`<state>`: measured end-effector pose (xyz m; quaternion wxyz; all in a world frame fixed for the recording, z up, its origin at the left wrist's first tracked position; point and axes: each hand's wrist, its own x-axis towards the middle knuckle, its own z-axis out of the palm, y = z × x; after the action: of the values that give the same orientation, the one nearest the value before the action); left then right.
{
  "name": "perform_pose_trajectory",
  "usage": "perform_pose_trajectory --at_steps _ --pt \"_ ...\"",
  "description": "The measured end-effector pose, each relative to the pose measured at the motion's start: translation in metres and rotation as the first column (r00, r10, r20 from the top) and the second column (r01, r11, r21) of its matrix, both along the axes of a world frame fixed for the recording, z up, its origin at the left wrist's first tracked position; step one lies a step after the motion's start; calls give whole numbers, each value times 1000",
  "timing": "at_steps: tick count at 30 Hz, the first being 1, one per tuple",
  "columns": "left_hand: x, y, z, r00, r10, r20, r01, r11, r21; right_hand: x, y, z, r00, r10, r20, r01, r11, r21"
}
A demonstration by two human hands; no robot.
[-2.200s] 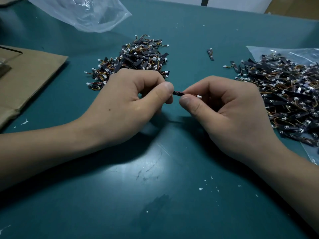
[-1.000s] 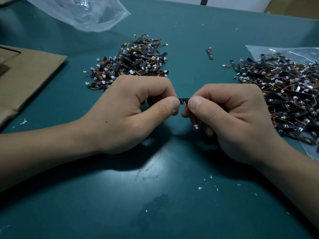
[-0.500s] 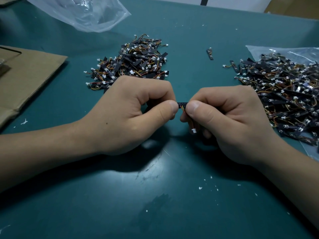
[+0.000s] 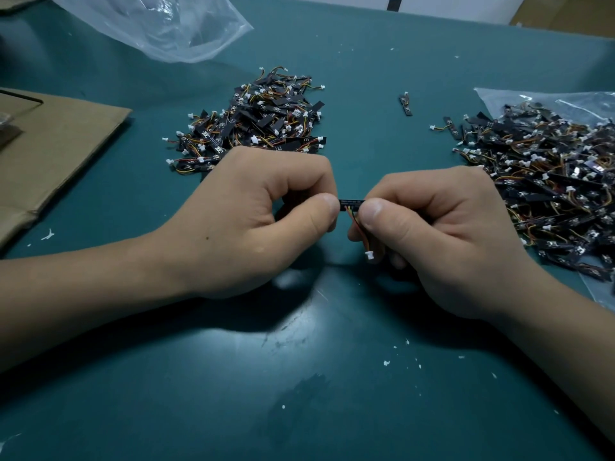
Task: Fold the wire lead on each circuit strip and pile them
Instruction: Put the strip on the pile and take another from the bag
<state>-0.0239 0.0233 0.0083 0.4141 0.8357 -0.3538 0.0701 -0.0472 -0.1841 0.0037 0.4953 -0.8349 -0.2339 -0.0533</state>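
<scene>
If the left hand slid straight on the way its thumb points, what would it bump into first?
Probably the right hand: its thumb faces the left hand across the small strip both pinch.

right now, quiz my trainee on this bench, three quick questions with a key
1. True or false: the left hand and right hand both pinch one circuit strip.
2. The white connector hangs: A above the strip, B below the strip, C inside the left hand.
3. Fill in: the strip pile lying on a clear bag is on the person's ____ side.
Key: 1 true; 2 B; 3 right.
</scene>
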Motion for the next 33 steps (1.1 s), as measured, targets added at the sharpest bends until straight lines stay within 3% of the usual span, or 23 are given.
perform_pose_trajectory --at_steps 20,33 --pt "0 0 -1 1000 1 18 -2 1000 17 0 0 2 1000 4 -18 -4 1000 -10" --pt "-1 1 -2 998 -41 46 38 997 72 2 -3 4 994 102 -41 -106 987 -123"
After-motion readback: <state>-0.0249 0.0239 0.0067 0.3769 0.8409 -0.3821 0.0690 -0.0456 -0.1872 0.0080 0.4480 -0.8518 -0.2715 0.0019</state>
